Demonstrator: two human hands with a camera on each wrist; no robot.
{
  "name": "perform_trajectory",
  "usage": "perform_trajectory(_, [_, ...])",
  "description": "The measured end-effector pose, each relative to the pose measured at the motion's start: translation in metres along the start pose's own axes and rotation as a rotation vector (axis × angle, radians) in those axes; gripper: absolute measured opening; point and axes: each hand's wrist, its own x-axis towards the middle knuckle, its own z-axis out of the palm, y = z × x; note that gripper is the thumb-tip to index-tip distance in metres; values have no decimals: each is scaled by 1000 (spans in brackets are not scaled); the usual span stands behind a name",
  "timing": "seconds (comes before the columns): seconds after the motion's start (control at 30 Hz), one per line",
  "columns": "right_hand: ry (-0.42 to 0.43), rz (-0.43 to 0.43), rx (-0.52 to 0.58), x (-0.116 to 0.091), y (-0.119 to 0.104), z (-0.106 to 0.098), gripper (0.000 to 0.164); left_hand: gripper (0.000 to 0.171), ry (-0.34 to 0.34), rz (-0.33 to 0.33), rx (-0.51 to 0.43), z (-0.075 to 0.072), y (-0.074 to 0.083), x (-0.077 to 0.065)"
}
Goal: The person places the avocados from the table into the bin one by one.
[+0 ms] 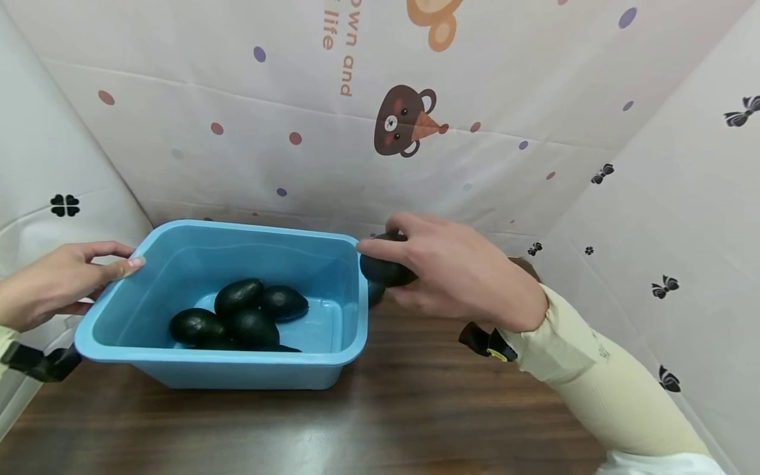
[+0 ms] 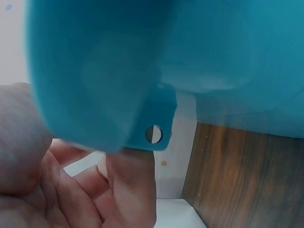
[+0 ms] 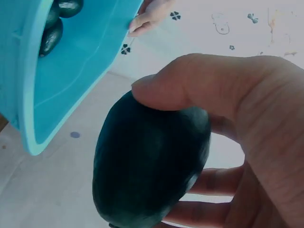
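Observation:
A light blue plastic bin (image 1: 237,357) holds several dark green avocados (image 1: 239,298) piled toward its near side. My left hand (image 1: 65,280) grips the bin's left rim, thumb over the edge; the left wrist view shows fingers beneath a blue tab (image 2: 164,111) with a hole. Just beside the right rim, my right hand (image 1: 457,270) holds one avocado (image 3: 152,161) between the thumb and the fingers. Behind that held avocado, outside the bin wall, part of another dark rounded thing (image 1: 375,293) shows, mostly hidden by the right hand.
The bin stands on a dark wood-grain table (image 1: 415,409). Behind it rises a pale printed sheet (image 1: 332,165) with bears and dots, and a white sheet (image 1: 629,231) with black bows closes off the right side. A brown thing (image 1: 525,267) peeks out behind my right wrist.

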Motion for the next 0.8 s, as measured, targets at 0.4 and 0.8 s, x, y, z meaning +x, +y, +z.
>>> perform_trajectory(0.4, [-7,-108,-33,23,-19,-3,53,85,3,-3,-7,0,0,0])
perform_trajectory(0.8, [-18,-181,19,45,-42,5,51,84,8,5,2,0,-1,0])
